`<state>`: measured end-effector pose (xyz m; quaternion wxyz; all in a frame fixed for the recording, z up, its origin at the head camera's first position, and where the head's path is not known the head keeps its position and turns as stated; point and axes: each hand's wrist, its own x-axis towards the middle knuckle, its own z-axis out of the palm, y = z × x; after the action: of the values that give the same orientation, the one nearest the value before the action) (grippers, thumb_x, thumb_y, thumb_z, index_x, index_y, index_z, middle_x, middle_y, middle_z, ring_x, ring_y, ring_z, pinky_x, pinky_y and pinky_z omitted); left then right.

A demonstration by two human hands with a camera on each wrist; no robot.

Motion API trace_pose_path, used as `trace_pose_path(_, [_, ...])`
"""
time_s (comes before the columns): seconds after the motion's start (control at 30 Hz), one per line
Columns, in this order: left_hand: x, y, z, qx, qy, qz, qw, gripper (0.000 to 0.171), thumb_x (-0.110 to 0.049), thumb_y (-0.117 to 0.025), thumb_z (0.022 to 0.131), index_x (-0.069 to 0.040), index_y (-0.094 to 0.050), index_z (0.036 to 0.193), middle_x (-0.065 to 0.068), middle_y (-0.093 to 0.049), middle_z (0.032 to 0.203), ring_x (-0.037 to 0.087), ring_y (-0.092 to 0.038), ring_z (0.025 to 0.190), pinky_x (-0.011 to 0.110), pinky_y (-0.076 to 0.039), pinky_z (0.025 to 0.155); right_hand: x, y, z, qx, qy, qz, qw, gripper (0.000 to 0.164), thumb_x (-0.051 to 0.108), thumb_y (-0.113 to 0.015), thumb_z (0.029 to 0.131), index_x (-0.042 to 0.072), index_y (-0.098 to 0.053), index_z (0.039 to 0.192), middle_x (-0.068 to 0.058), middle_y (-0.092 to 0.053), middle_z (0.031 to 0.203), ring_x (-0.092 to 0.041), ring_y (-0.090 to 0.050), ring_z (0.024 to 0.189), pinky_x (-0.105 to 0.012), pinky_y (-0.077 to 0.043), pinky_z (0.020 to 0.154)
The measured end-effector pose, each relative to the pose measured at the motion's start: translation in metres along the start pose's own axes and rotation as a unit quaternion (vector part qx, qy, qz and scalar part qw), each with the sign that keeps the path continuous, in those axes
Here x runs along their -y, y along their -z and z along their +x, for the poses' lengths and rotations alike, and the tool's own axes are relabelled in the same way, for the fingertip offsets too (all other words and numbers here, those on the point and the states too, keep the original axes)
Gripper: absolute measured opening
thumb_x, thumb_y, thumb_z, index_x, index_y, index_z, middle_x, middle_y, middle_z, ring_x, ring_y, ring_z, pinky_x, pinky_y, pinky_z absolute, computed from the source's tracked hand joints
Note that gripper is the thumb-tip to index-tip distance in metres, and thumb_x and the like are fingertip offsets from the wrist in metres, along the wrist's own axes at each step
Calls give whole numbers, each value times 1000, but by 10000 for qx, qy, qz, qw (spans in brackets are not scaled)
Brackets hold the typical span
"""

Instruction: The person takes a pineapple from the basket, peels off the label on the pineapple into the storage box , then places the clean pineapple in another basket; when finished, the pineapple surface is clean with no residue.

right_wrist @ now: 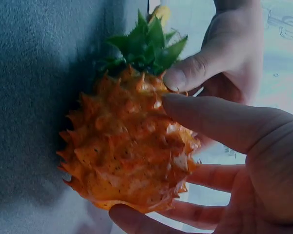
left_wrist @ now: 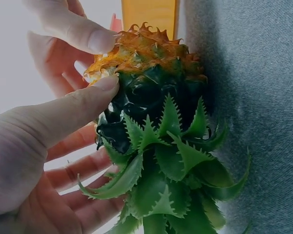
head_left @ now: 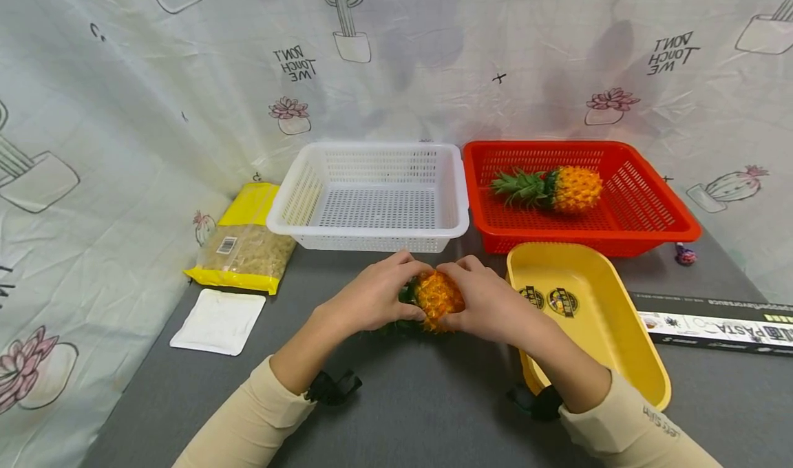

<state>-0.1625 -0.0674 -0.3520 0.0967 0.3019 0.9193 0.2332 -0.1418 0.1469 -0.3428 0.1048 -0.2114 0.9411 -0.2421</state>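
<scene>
A small orange pineapple point(head_left: 437, 297) lies on its side on the grey table, between both hands. My left hand point(head_left: 378, 294) grips its crown end, thumb on the near side and fingers behind. At the opposite end, my right hand point(head_left: 489, 304) holds the fruit's body, with its thumb point(right_wrist: 210, 117) across the spiky skin. In the left wrist view, dark green scales point(left_wrist: 151, 92) ring the base of the toothed green leaves point(left_wrist: 161, 180). Those leaves point left in the head view, partly hidden under the left hand.
Behind the hands stand a white basket point(head_left: 365, 232) and a red basket point(head_left: 588, 244) with another pineapple point(head_left: 576, 189) inside. A yellow tray point(head_left: 604, 337) lies beside the right forearm, near a long pasta box point(head_left: 719, 325). To the left are a yellow bag point(head_left: 250, 244) and white packet point(head_left: 218, 321).
</scene>
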Motion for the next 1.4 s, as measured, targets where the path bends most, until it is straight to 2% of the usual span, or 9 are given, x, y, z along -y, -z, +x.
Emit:
trace_pose_path(0.23, [2,0,-2,-35,109,-14,9999,65,-31,-87,85,-13,-60,141,2,-57,126,19,-61,105,36,-54,92,2,-2,1,-80,16,-202,9998,70,23,-90,78,10,-60,140,-15,-58,120,-28,-57,95,-43,-54,79])
trace_pose_path(0.5, [2,0,-1,-40,120,47,9999,64,-32,-88,84,-13,-62,140,1,-58,124,17,-60,102,36,-53,89,3,0,5,-107,143,-198,9996,69,21,-93,74,7,-61,133,-14,-61,127,-32,-58,105,-47,-56,88])
trace_pose_path(0.77, [4,1,-3,-110,6,20,9999,63,-32,-88,84,-12,-64,138,0,-58,121,17,-60,100,35,-53,87,5,3,11,128,141,-342,9992,76,21,-93,73,7,-60,140,-12,-62,119,-30,-56,102,-43,-56,84])
trace_pose_path(1.03, [6,2,-5,-190,-16,-14,9998,55,-30,-88,84,-12,-68,132,-2,-60,116,16,-60,100,34,-53,88,9,4,14,360,42,-461,9983,76,20,-92,74,9,-60,141,-15,-60,126,-32,-55,106,-45,-56,87])
trace_pose_path(1.17, [6,3,-6,-185,-23,-22,9998,53,-29,-87,85,-12,-69,132,-2,-62,116,15,-61,100,34,-53,89,10,4,14,455,66,-532,9975,80,24,-93,73,9,-58,143,-15,-60,129,-33,-55,107,-46,-57,87])
trace_pose_path(1.4, [6,4,-7,-156,-27,-46,9999,52,-29,-86,86,-13,-69,132,-2,-63,116,15,-61,99,33,-53,87,13,1,12,386,76,-694,9968,83,27,-94,73,9,-56,144,-14,-60,128,-32,-55,107,-46,-56,85])
